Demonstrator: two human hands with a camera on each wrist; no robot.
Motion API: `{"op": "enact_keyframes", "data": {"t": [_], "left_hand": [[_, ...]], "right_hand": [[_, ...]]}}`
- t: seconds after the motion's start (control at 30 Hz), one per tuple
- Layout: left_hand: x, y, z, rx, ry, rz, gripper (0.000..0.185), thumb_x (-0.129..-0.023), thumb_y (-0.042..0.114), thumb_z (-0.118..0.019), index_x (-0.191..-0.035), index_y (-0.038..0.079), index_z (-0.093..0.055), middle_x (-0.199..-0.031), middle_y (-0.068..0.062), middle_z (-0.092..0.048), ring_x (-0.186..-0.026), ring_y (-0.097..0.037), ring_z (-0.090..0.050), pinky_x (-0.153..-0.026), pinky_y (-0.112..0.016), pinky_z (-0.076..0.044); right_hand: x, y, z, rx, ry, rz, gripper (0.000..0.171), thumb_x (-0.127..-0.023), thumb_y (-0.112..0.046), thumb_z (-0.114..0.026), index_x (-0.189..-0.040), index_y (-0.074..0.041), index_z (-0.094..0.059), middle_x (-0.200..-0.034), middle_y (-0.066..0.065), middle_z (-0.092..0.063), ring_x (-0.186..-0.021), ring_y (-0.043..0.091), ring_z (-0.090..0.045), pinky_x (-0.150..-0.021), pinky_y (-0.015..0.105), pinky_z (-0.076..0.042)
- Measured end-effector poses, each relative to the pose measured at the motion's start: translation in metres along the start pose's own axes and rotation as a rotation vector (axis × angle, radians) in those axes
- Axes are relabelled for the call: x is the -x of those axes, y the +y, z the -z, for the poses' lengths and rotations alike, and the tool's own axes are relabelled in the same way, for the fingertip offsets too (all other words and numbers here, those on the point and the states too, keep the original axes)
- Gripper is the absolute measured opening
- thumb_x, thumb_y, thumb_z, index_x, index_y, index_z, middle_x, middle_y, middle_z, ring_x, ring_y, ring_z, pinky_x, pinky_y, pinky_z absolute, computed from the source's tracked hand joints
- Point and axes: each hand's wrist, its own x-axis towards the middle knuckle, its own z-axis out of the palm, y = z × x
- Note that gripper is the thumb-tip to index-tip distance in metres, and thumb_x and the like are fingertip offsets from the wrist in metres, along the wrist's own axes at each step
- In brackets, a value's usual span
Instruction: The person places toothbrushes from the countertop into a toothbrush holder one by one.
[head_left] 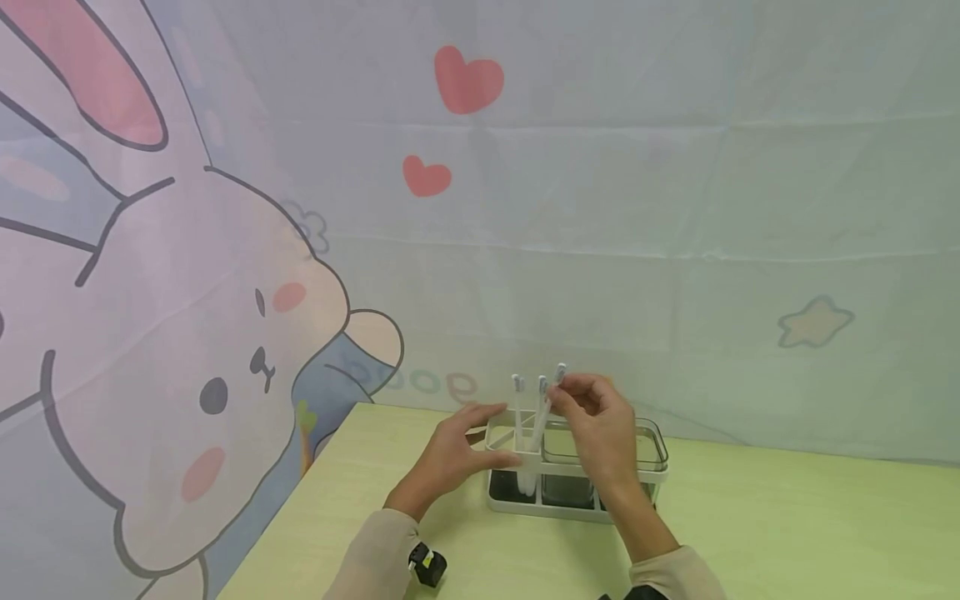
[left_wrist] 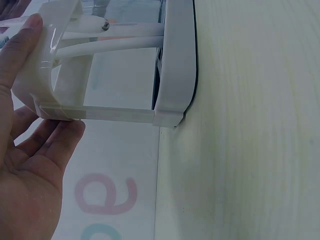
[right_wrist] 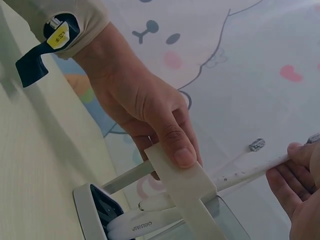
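Note:
A white toothbrush holder (head_left: pixel 555 510) with a raised upper frame stands on the table. My left hand (head_left: pixel 450 450) grips its left end; the thumb (right_wrist: pixel 184 156) lies on the front of the upper frame, fingers behind it. My right hand (head_left: pixel 603 425) pinches a white toothbrush (right_wrist: pixel 252 171) just below its head. That brush slants down through the left slot, its handle end (left_wrist: pixel 95 23) hanging between upper frame and base. Two more white toothbrushes (head_left: pixel 517 400) stand in the same slot, handles (right_wrist: pixel 145 223) down at the base.
Clear cups with dark bottoms (head_left: pixel 567 490) occupy the holder beside the toothbrush slot. Pale wood-look table (head_left: pixel 787 525) extends to both sides. A printed curtain (head_left: pixel 600 208) with a rabbit and hearts hangs directly behind the table. Black wrist straps (head_left: pixel 427 565) sit on the sleeves.

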Motion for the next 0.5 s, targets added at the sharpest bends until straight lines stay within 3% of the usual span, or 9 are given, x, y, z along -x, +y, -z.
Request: {"op": "enact_keyframes", "data": {"t": [0.27, 0.5], "left_hand": [[0.0002, -0.0015, -0.0010, 0.008, 0.009, -0.011, 0.075, -0.086, 0.021, -0.092, -0.151, 0.003, -0.059, -0.137, -0.010, -0.064, -0.132, -0.034, -0.059, -0.114, -0.050, -0.051], [0.0002, 0.0005, -0.0011, 0.015, 0.004, -0.006, 0.077, -0.086, 0.023, -0.093, -0.151, 0.003, -0.058, -0.138, -0.009, -0.063, -0.134, -0.033, -0.058, -0.115, -0.052, -0.050]], "right_hand": [[0.0021, 0.0051, -0.0029, 0.025, -0.013, -0.037, 0.018, -0.098, -0.011, -0.079, -0.112, -0.001, -0.072, -0.106, 0.011, -0.074, -0.093, 0.018, -0.072, -0.082, 0.027, -0.065], [0.0039, 0.0093, -0.0034, 0.046, -0.019, -0.042, 0.017, -0.099, -0.011, -0.078, -0.112, -0.002, -0.072, -0.106, 0.011, -0.074, -0.094, 0.021, -0.072, -0.087, 0.036, -0.066]]}}
